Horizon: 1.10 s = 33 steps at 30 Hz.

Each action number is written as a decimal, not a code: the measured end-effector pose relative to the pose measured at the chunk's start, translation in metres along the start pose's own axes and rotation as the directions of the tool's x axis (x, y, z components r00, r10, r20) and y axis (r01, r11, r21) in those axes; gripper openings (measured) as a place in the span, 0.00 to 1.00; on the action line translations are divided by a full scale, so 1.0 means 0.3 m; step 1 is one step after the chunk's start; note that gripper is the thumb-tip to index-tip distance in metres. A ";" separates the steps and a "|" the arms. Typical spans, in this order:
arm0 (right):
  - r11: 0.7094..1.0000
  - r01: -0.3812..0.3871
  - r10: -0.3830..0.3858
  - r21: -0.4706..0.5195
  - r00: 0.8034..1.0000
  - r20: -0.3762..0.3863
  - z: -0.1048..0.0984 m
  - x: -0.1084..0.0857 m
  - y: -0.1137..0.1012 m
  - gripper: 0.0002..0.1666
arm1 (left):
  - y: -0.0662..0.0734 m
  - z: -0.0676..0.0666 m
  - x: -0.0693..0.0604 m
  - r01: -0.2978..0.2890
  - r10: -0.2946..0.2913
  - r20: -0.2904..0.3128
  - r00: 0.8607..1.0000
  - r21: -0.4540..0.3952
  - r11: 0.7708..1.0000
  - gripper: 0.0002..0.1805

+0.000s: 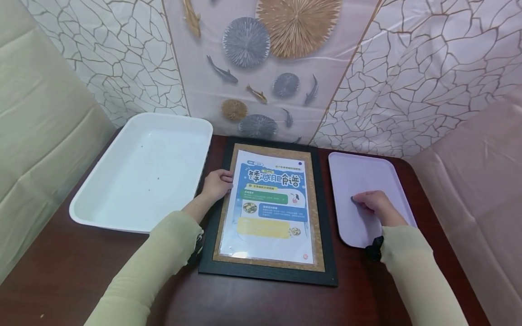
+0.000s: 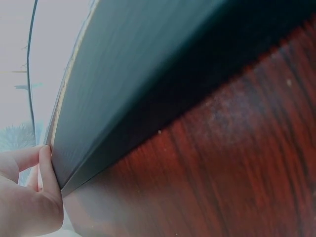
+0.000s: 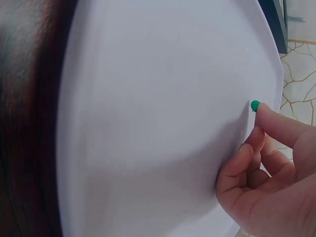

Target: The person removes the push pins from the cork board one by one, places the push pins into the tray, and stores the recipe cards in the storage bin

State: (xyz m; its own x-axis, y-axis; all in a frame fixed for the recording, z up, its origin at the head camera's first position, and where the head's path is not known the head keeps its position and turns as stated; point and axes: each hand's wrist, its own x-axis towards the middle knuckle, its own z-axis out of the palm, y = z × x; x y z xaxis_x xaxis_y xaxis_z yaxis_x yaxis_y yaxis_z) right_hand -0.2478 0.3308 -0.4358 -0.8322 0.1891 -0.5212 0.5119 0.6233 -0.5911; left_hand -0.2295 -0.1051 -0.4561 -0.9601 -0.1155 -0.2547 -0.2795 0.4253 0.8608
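Note:
A laminated sheet [image 1: 271, 246] with blue, green and yellow print lies on a cork board [image 1: 320, 226] in a black frame [image 1: 265, 277]. My left hand [image 1: 217, 184] rests on the frame's left side, fingertips at the sheet's left edge. In the left wrist view, the thumb and a finger of that left hand [image 2: 29, 197] meet by the board's edge. Over a pale lilac tray [image 1: 359, 172], my right hand [image 1: 377, 204] pinches a small thumbtack between thumb and finger. The right wrist view shows the thumbtack's round green head [image 3: 255, 105] at the fingertips.
A large white tray [image 1: 138, 181] stands left of the frame, on the dark reddish table [image 1: 236, 303]. A purple dot [image 1: 300, 163] and a red dot [image 1: 305, 256] mark the sheet's right corners. Patterned cloth [image 1: 408, 81] closes off the back.

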 end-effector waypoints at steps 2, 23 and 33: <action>1.000 0.001 -0.001 0.002 1.000 -0.005 0.000 0.002 0.001 0.08 | 0.002 -0.002 -0.001 0.000 0.000 0.001 1.000 0.002 1.000 0.19; 0.953 0.271 -0.277 -0.136 0.960 -0.030 0.033 -0.202 -0.107 0.26 | 0.013 -0.010 -0.019 0.000 0.000 0.019 1.000 0.021 1.000 0.20; 0.860 0.462 -0.388 -0.218 0.868 0.309 0.233 -0.325 -0.137 0.12 | 0.011 -0.006 -0.015 -0.003 0.003 0.018 1.000 0.017 1.000 0.20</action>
State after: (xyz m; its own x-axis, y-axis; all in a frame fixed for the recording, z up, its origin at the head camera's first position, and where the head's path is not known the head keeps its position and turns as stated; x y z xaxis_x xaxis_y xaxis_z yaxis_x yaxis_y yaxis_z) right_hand -0.1727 0.2338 -0.4037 -0.8553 -0.3125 -0.4133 0.0089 0.7887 -0.6147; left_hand -0.2261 -0.1047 -0.4512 -0.9605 -0.0983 -0.2602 -0.2765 0.4408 0.8540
